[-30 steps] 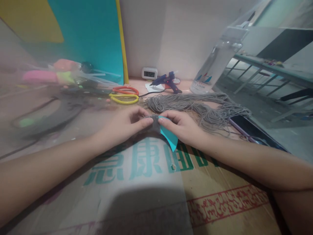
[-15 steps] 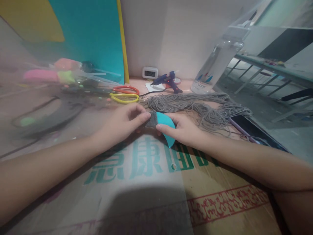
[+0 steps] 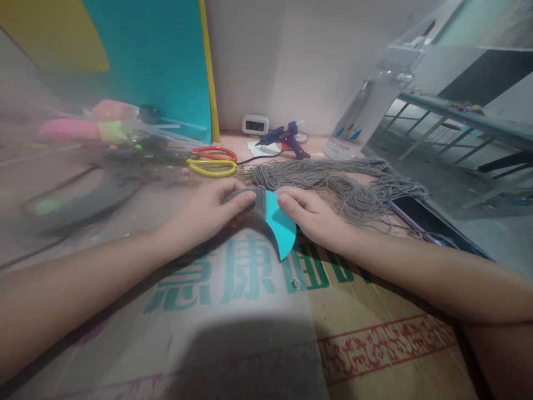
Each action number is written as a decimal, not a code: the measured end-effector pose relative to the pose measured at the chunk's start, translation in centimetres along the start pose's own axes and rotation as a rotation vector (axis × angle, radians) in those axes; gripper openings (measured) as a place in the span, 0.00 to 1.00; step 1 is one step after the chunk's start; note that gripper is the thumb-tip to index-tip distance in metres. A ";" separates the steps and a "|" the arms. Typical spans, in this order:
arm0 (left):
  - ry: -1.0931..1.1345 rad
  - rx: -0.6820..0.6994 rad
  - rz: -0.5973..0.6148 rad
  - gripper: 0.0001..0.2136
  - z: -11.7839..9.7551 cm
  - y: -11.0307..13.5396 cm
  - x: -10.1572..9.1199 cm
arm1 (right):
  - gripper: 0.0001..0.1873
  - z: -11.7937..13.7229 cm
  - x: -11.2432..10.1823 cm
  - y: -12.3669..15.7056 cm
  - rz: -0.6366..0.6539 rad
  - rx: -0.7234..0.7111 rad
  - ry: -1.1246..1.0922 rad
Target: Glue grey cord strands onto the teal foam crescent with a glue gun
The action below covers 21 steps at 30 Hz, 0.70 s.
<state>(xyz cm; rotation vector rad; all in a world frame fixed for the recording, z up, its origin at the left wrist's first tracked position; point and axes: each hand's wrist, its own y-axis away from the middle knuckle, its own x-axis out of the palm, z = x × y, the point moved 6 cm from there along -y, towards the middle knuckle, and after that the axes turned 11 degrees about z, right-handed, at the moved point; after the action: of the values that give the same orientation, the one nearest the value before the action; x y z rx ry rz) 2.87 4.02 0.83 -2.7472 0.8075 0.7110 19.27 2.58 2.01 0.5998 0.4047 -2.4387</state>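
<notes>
Between my hands is a turquoise crescent-shaped piece (image 3: pixel 283 230), its left part wrapped in grey cord (image 3: pixel 260 201) and its bare tip pointing down. My left hand (image 3: pixel 212 206) pinches the wrapped part, thumb on top and fingertips hidden underneath. At the upper right edge of the bare part, my right hand (image 3: pixel 310 214) is closed with its thumb on the piece and its fingers curled behind. Whether a strand of cord is also in those fingers, I cannot tell. A loose heap of grey cord (image 3: pixel 358 186) lies just beyond my right hand.
Scissors with red and yellow handles (image 3: pixel 212 166) lie beyond my left hand. A blue glue gun (image 3: pixel 287 138), small white clock (image 3: pixel 255 124) and clear bottle (image 3: pixel 360 114) stand at the back. A phone (image 3: pixel 433 225) lies right. Printed cardboard (image 3: pixel 258 333) covers the front.
My right thumb has moved off the middle of the turquoise piece to its upper right edge. More of the piece shows, and its tip has swung slightly down and left. The left hand stays put.
</notes>
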 end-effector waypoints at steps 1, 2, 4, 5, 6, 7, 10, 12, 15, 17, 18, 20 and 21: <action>0.001 -0.008 0.000 0.16 0.0 0.0 0.0 | 0.15 -0.1 -0.1 0.0 -0.034 0.006 -0.030; 0.006 -0.017 0.001 0.16 -0.1 0.1 0.0 | 0.12 -0.2 -0.3 0.0 -0.075 0.002 -0.065; 0.026 -0.036 0.004 0.16 0.0 0.1 0.1 | 0.09 -0.4 -0.8 0.0 -0.157 -0.026 -0.116; 0.036 -0.043 0.004 0.16 0.0 0.1 0.1 | 0.09 -0.5 -1.0 0.0 -0.189 -0.044 -0.128; 0.042 -0.050 0.004 0.16 0.1 0.1 0.2 | 0.09 -0.6 -1.2 0.0 -0.211 -0.057 -0.133; 0.045 -0.053 0.002 0.16 0.1 0.1 0.2 | 0.09 -0.7 -1.3 0.0 -0.224 -0.061 -0.133; 0.050 -0.057 -0.007 0.16 0.4 0.0 0.1 | 0.08 -0.9 -1.6 0.1 -0.244 -0.054 -0.117; 0.055 -0.056 -0.010 0.15 0.4 -0.1 0.1 | 0.07 -1.0 -1.7 0.1 -0.249 -0.044 -0.106; 0.050 -0.050 -0.014 0.14 0.3 -0.2 0.1 | 0.05 -1.1 -1.8 0.3 -0.255 -0.011 -0.113; 0.046 -0.047 -0.010 0.14 0.2 -0.1 0.2 | 0.07 -1.2 -1.7 0.3 -0.247 0.019 -0.129; 0.044 -0.047 -0.006 0.14 0.2 -0.1 0.2 | 0.09 -1.2 -1.6 0.2 -0.238 0.031 -0.133; 0.039 -0.043 -0.004 0.14 0.1 -0.1 0.2 | 0.11 -1.2 -1.4 0.0 -0.197 0.047 -0.118; 0.035 -0.039 -0.008 0.14 0.1 -0.1 0.2 | 0.13 -1.1 -1.3 -0.1 -0.165 0.051 -0.087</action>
<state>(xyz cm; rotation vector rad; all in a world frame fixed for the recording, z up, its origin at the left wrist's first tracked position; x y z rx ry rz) 3.07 4.03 0.67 -2.8029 0.7982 0.6861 20.48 3.69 1.74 0.4971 0.3699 -2.6296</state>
